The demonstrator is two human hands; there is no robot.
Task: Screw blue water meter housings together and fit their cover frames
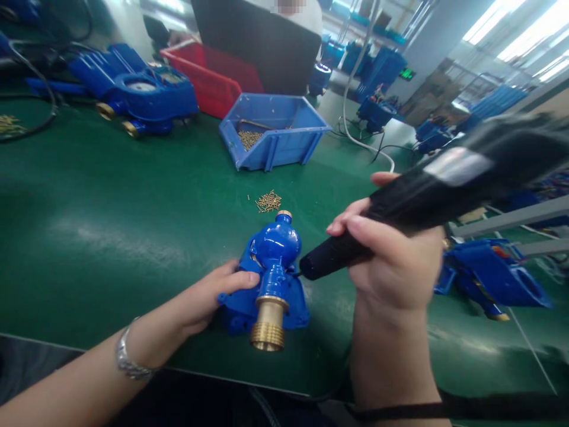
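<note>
Left hand grips blue valve body near table edge; right hand grips electric screwdriver; open mat left.

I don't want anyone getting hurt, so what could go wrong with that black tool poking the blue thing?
The black power screwdriver in the right hand has its tip close to the thumb of the left hand on the blue meter body with a brass threaded end; a slip might jab it. Only that hand steadies the rounded body on the green mat, so it could twist. The small pile of loose brass screws could scatter if bumped.
</note>
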